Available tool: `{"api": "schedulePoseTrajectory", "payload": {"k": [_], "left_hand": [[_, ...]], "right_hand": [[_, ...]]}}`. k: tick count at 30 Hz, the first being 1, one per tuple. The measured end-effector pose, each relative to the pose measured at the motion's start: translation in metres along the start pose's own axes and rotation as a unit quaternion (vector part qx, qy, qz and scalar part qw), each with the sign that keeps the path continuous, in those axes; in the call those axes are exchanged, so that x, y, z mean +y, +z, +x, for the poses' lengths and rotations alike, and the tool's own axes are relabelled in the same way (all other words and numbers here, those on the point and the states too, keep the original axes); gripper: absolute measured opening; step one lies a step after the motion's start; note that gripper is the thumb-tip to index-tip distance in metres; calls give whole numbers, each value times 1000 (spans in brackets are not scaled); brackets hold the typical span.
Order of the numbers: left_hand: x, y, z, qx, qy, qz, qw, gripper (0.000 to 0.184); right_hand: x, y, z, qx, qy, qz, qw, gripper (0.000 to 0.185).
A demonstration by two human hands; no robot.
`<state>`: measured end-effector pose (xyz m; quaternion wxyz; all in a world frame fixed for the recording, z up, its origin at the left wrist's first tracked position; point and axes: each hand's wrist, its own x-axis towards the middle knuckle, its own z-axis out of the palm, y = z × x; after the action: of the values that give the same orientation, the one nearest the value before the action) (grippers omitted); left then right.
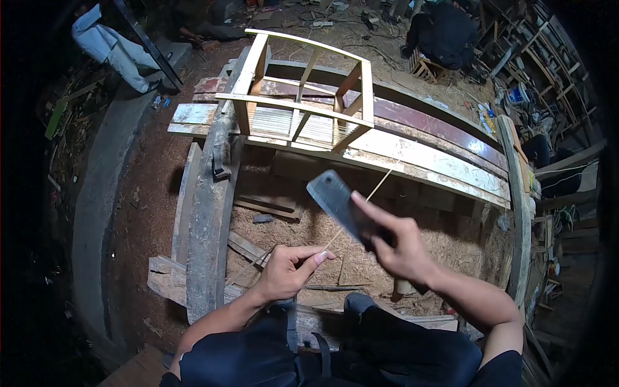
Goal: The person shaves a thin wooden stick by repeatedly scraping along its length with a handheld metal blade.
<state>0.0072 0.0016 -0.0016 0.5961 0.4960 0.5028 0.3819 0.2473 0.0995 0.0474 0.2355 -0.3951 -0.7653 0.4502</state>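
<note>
My left hand (291, 272) pinches a thin wooden stick (379, 184) near its lower end. The stick slants up and right, its far end close to the front edge of the plank bench. In my right hand (403, 250) is a broad, flat dark metal blade (335, 198), with its handle hidden in the fingers. The blade lies across the stick's middle in view; whether the two touch cannot be made out. Beyond them, a light wooden frame (309, 111) with thin lines strung across it stands on the bench (445, 164).
A thick beam (209, 226) runs along the left and a post (519, 226) along the right. Wood shavings (445, 242) and offcuts cover the ground. One person (113, 45) is at the upper left, another (445, 35) crouches at the upper right. Scrap wood lies at far right.
</note>
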Motion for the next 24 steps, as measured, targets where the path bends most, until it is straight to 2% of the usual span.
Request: {"api": "schedulePoseTrajectory", "payload": {"k": [1,2,4,5,6,7,9,10,11,13,14,15,17,20,21,23,24], "left_hand": [[2,0,-1,-2,-2,0,1000,23],[5,-1,-2,-9,-15,-4,1000,23],[8,-2,-2,-13,-21,-7,1000,23],[9,-3,-1,-13,-20,-12,1000,23],[9,-3,-1,-15,-20,-18,1000,23],[7,-3,-1,-14,-20,-19,1000,23],[2,-2,-1,-28,-22,-50,998,26],[3,-2,-3,-30,-25,-50,998,26],[8,-1,-5,-42,-41,-77,995,27],[10,-2,-4,-52,-50,-103,992,29],[8,-3,-4,-54,-45,-97,993,30],[7,-3,-4,-57,-41,-92,993,31],[5,-2,-4,-58,-37,-98,993,31],[9,-3,-7,-64,-33,-101,992,31],[11,-4,-6,-69,-29,-98,992,30],[9,-6,-10,-74,-22,-89,993,30],[8,-6,-11,-82,-17,-79,993,30]], "right_hand": [[4,-3,10,46,-39,-1,998,77],[-4,-16,14,49,126,47,990,76],[2,-18,17,59,44,8,997,79],[5,-10,12,65,-52,-39,996,80],[0,-3,2,26,-50,-50,997,82],[-2,3,-6,-51,44,37,997,81],[4,2,0,28,-40,-26,998,79],[9,-4,9,75,-29,-10,997,78],[2,-13,15,72,105,77,989,77],[8,-9,12,73,10,26,997,77],[8,0,5,52,-17,-17,998,77],[1,6,-2,7,-33,24,999,76],[4,6,-2,19,-61,-4,998,73],[6,-19,16,86,109,43,989,68],[9,-16,14,86,107,42,990,68],[17,-4,4,108,42,24,993,67],[17,-8,0,83,82,45,992,66]]}}
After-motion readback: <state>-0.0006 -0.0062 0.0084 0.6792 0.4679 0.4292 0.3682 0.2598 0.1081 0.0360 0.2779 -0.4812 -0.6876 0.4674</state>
